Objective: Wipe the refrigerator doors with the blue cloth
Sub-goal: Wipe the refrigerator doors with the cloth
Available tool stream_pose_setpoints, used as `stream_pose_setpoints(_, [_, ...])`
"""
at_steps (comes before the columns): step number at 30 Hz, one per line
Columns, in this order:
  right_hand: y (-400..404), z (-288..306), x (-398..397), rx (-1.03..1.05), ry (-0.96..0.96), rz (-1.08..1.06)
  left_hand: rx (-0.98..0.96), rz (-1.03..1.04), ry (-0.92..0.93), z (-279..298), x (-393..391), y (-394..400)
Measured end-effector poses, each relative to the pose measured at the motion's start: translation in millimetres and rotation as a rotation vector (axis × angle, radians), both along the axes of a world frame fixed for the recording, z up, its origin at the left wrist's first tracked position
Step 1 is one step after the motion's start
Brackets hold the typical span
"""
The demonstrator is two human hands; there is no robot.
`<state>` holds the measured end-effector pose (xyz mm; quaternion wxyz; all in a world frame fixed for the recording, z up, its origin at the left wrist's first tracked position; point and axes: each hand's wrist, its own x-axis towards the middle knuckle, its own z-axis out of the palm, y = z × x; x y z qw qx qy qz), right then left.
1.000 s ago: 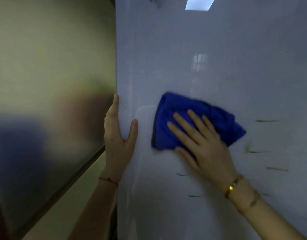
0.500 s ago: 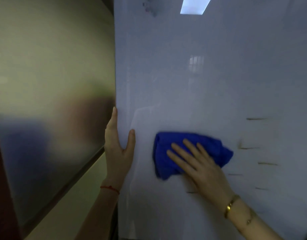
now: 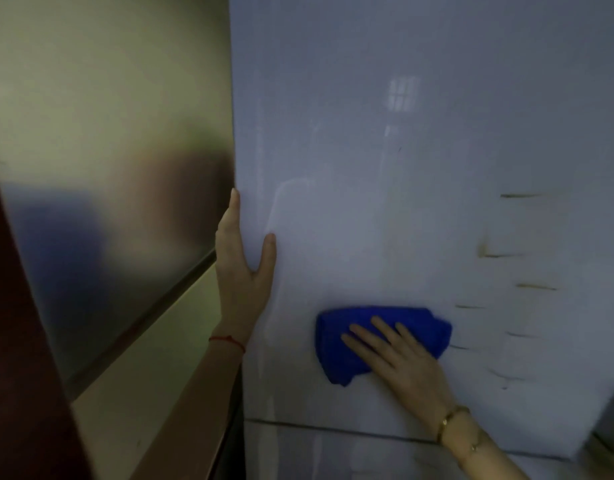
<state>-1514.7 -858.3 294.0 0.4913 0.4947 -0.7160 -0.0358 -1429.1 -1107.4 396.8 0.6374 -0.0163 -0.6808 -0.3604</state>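
A: Fingers (image 3: pixel 374 329) of the right hand (image 3: pixel 407 367) are spread flat on the crumpled bright-blue microfibre cloth (image 3: pixel 378 336), pressing it against the pale grey glossy refrigerator door (image 3: pixel 385 202). No pinch; the palm and the extended digits pin it.

B: Cloth location?

A: Lower part of the door panel, at about 6 o'clock from the panel's middle, just above the horizontal seam (image 3: pixel 333 427) to the next panel down. Part of the cloth sticks out past the fingertips at 12 o'clock and at 9 o'clock.

B: Other hand?

A: Left hand (image 3: pixel 243 271) grips the door's left edge. Its thumb lies flat on the front face; the index finger runs up along the edge, and the remaining digits are hidden behind it. A thin red string bracelet (image 3: pixel 227 341) circles that wrist.

B: Surface notes?

A: Several short dark brownish streaks (image 3: pixel 520 195) at 3 o'clock of the cloth, apart from it. A gold chain bracelet (image 3: pixel 452 419) sits on the right wrist. A brushed-metal wall panel (image 3: pixel 108 168) stands at 9 o'clock of the door.
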Motion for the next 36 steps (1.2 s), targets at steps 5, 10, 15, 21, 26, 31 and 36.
stream_pose_setpoints(5, [-21,141,-3,-0.496,-0.066,0.034,0.01,0.014,-0.005,1,0,2])
stream_pose_setpoints(10, [-43,100,4,-0.3,-0.02,0.07,0.016,0.016,-0.02,3,0,2])
stream_pose_setpoints(15, [-12,121,-4,-0.2,0.013,0.06,-0.007,0.022,-0.019,13,-2,1])
stream_pose_setpoints(21, [-59,243,2,-0.663,-0.026,0.119,-0.025,0.059,0.022,30,-6,4])
stream_pose_setpoints(26, [-49,128,11,-0.174,0.068,0.085,-0.104,0.121,-0.01,33,-6,0])
stream_pose_setpoints(31, [-31,224,-3,-0.519,-0.023,0.106,-0.106,0.141,-0.002,41,-7,2])
stream_pose_setpoints(36, [-62,255,1,-0.596,0.023,0.117,-0.098,0.142,0.005,41,-9,2])
